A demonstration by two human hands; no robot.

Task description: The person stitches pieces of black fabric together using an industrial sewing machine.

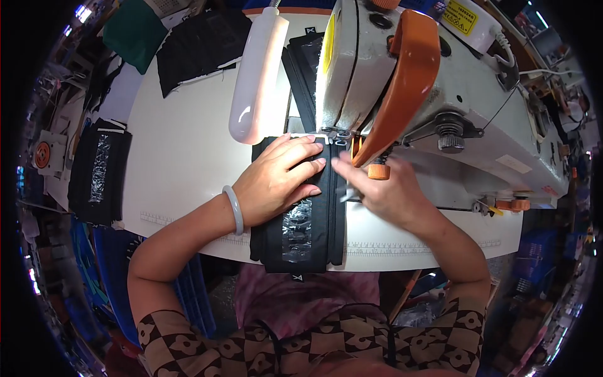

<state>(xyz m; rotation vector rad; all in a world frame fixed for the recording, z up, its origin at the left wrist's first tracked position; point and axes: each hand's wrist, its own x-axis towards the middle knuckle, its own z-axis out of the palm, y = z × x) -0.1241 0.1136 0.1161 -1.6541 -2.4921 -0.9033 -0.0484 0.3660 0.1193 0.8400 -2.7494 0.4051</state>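
- Black stack (99, 169) lies at 9 o'clock on the table (182, 144).
- Left hand (276, 179) presses flat, fingers together, on the black panel (300, 235) at 6 o'clock.
- Right hand (386, 188), at the panel's 3 o'clock, pinches its edge by the sewing machine (477, 125).

Right half of table (182, 151) blocked by sewing machine (402, 81), far edge to near. Middle overhung by lamp (257, 75). Far left corner crowded by black fabric (201, 41). Near-edge middle under black panel (301, 232). Left strip bare, passable.
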